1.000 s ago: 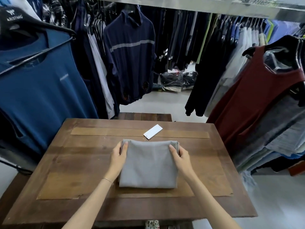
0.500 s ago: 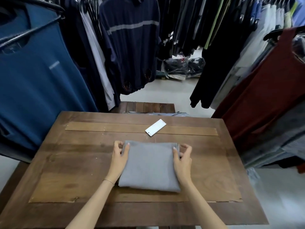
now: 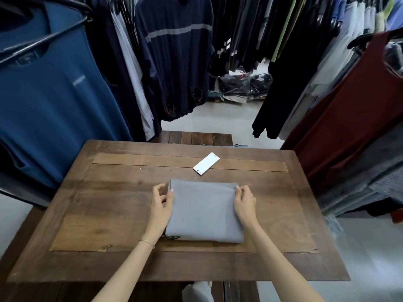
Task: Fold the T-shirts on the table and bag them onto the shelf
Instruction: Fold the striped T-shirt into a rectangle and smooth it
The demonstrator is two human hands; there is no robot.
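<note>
Over on my left a blue T-shirt [image 3: 50, 101] hangs on its hanger beside the wooden table [image 3: 113, 214]. My left hand [image 3: 160, 207] sits at the left edge of the folded grey T-shirt [image 3: 205, 211], fingers loosely curled, thumb and fingertips pinching that edge near the far corner. The grey T-shirt lies flat in a neat rectangle at the middle of the table, and a white tag [image 3: 206, 163] rests just beyond it on a thin string. My right hand [image 3: 245, 202] mirrors the left, fingertips nipping the far right corner, palm along the side. Further right hangs a dark red top [image 3: 349, 118].
</note>
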